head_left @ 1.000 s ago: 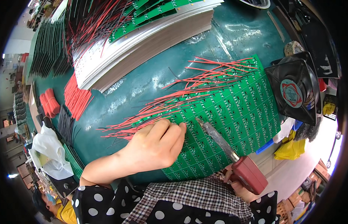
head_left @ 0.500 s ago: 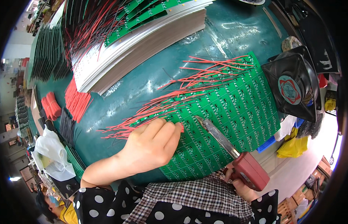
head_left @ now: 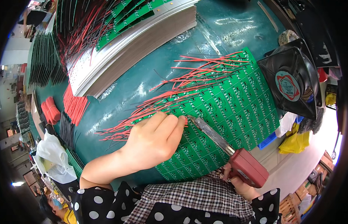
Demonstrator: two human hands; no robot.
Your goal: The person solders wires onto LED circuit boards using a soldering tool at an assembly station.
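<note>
A green circuit board panel point(head_left: 233, 112) lies at a slant on the table before me, with a row of red and black wires point(head_left: 159, 104) along its far left side. My left hand point(head_left: 151, 140) is over the panel's left part, its fingers pinched on red wires point(head_left: 186, 121) whose ends poke out by the fingertips. From the lower right, my right hand point(head_left: 245, 189) grips the dark red handle of a soldering gun point(head_left: 249, 168). The gun's narrow tip is close to those wire ends at the panel; whether it touches them I cannot tell.
A black fan point(head_left: 288, 84) stands against the panel's right side. Behind the panel is a thick stack of boards point(head_left: 144, 48) topped with wired green boards. Bundles of red wires point(head_left: 75, 106) and black wires point(head_left: 67, 130), plus a white plastic bag point(head_left: 54, 156), are at the left.
The soldering gun's tip has shifted left, closer to the fingertips of my left hand. My left hand has moved slightly while keeping its pinch on the red wires.
</note>
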